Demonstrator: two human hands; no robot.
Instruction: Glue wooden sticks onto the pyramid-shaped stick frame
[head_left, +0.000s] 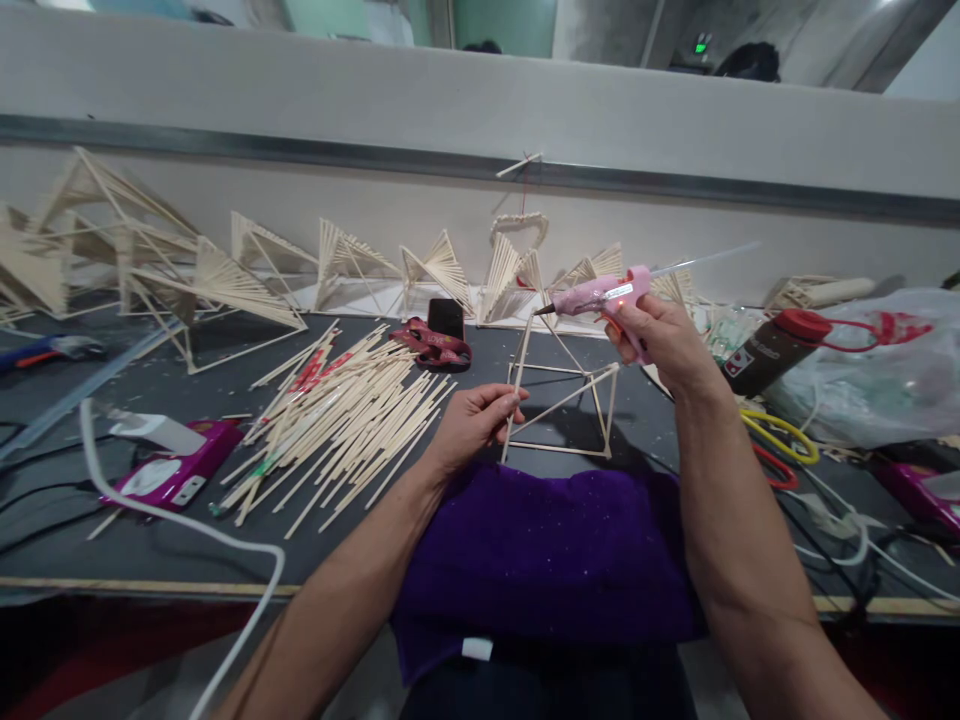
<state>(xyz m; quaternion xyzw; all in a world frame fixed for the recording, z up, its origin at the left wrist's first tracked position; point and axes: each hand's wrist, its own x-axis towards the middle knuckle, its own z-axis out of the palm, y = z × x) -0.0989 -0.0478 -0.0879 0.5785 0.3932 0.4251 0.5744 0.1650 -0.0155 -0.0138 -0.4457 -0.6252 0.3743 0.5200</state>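
Observation:
My right hand point(654, 335) is wrapped round a pink glue gun point(592, 297), a clear glue stick jutting from its back. The gun's nozzle points left, at or very near the top of a thin wooden stick point(519, 385). That stick is pinched in my left hand point(484, 420) and stands nearly upright. It is at the left side of an open frame of wooden sticks point(564, 452) that rests on the dark table. A purple cloth point(555, 560) lies in front of the frame, over the table's edge and my lap.
Loose sticks point(345, 420) lie spread on the left, beside a purple power strip point(176, 470) with cables. Fan-shaped stick models point(360, 262) line the wall. A dark bottle point(772, 352), plastic bag point(885, 370) and yellow cable loop point(787, 437) are on the right. A phone point(446, 318) lies behind.

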